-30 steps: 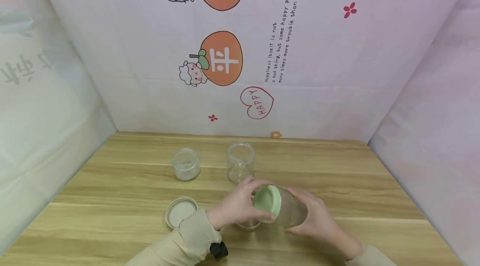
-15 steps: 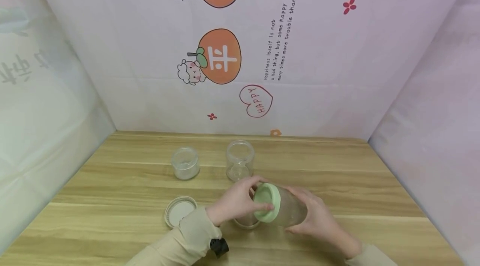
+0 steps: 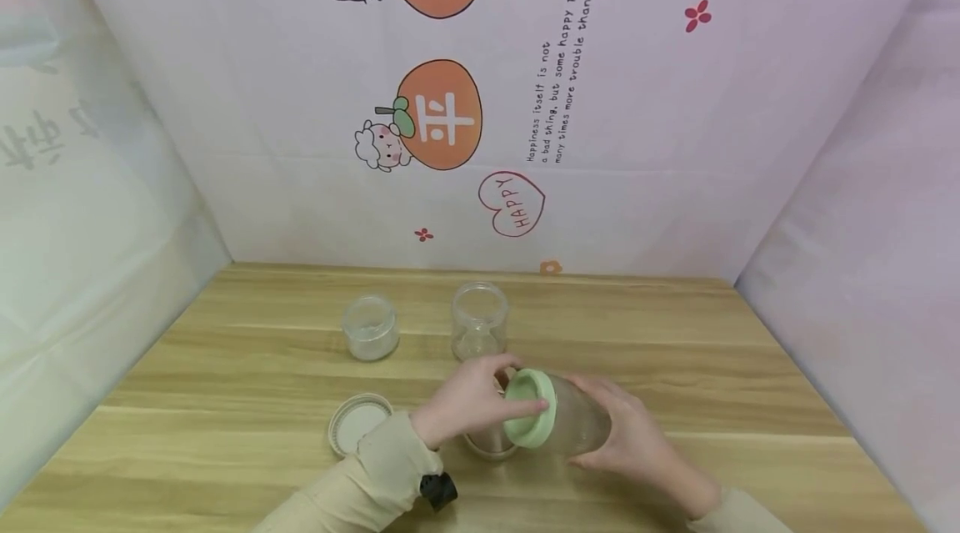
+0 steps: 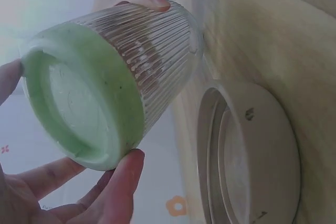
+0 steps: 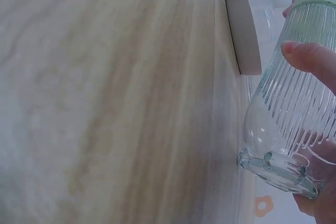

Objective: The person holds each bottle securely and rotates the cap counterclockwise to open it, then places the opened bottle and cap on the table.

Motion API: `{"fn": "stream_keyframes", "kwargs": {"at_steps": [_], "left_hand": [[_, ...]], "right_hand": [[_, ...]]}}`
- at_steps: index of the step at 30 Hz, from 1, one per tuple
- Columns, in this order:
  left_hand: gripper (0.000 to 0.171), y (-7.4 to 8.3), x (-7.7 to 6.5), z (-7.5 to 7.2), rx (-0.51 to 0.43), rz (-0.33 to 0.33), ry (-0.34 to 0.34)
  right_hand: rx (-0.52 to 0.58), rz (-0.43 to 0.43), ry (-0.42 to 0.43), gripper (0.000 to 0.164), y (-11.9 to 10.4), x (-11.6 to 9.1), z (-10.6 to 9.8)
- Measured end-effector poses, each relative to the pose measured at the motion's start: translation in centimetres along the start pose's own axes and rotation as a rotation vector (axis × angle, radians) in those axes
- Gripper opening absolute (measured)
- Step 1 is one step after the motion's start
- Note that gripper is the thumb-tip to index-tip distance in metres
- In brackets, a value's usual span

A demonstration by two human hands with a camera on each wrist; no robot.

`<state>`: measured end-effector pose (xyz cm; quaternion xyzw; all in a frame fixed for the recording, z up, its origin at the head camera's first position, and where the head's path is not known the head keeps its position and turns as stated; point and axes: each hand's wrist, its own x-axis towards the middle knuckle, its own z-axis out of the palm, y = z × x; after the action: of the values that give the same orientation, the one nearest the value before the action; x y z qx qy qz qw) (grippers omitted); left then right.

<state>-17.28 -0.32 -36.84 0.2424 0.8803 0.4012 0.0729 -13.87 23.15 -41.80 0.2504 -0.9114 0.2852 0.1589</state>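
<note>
A ribbed clear glass jar (image 4: 163, 51) with a pale green lid (image 3: 531, 408) lies tilted between my hands, lid end to the left. My right hand (image 3: 633, 437) grips the glass body from the right, its thumb (image 5: 310, 59) along the ribs. With thumb and fingers spread round the lid's edge, my left hand (image 3: 472, 401) holds the lid. In the left wrist view, the lid sits on the jar's end and its recessed top faces the camera. The jar's thick glass base (image 5: 281, 174) is close over the table.
A beige round lid (image 4: 268, 150) lies on the wooden table (image 3: 712, 349) below my left hand, partly hidden in the head view. Another round lid (image 3: 360, 424) lies to its left. Behind stand a short clear jar (image 3: 371, 329) and a taller one (image 3: 480, 320).
My left thumb has moved up across the green lid, and the left fingers have shifted round its edge. The lid end has drifted slightly left; my right hand keeps its grip.
</note>
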Motion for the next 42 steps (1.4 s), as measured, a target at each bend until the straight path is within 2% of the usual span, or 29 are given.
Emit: {"fn": "stream_keyframes", "kwargs": {"at_steps": [7,11,15,21,24,28,37,42], "left_hand": [[0.052,-0.1,0.2,-0.1,0.033,-0.029,0.008],[0.052,-0.4,0.2,-0.2,0.04,0.007,0.006],[0.056,-0.6,-0.2,-0.4,0.028,0.116,0.008],[0.074,-0.7,-1.0,-0.5,0.083,0.412,-0.025],[0.075,-0.9,-1.3,-0.4,0.129,0.518,-0.032],[0.076,-1.2,-1.5,-0.3,0.172,0.576,-0.026],[0.077,-2.0,-1.8,-0.6,0.217,0.674,-0.113],[0.073,-2.3,-1.6,-0.4,0.247,0.717,-0.076]], "right_hand": [[-0.005,0.015,0.01,0.095,0.0,0.1,0.2],[-0.003,0.007,0.007,0.095,0.1,0.1,0.2],[-0.011,-0.003,0.004,0.097,0.1,0.1,0.3],[-0.023,-0.004,-0.005,0.095,0.1,0.1,0.4],[-0.03,0.006,-0.006,0.094,0.0,0.1,0.4],[-0.033,0.006,-0.006,0.094,0.0,0.0,0.5],[-0.012,-0.01,-0.013,0.093,-0.1,0.0,0.4],[-0.031,-0.018,-0.006,0.094,-0.2,0.0,0.3]]}}
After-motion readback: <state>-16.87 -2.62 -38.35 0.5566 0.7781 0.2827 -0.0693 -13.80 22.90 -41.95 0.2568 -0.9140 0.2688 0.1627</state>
